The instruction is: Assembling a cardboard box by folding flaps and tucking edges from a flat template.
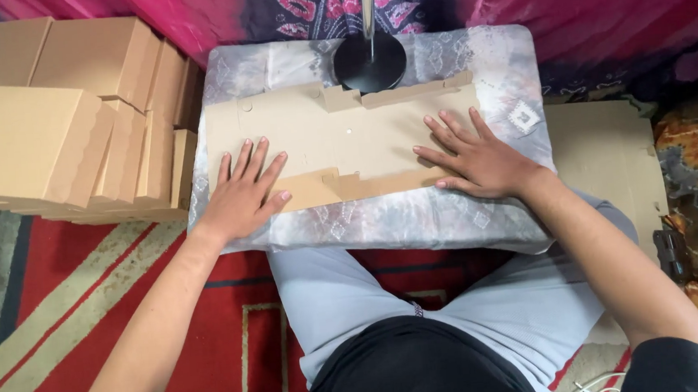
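A flat, unfolded brown cardboard box blank (344, 138) lies across a small table covered with a grey patterned cloth (417, 220). My left hand (245, 192) rests palm down on the blank's near left part, fingers spread. On the blank's near right part, my right hand (475, 157) presses flat with its fingers apart as well. Neither hand grips anything. The blank's flaps along the far and near edges are folded inward.
A stack of several folded brown cardboard boxes (69, 118) stands to the left of the table. A black round stand base (369, 62) with a pole sits at the table's far edge. More flat cardboard (608, 159) lies at right. Red patterned rug below.
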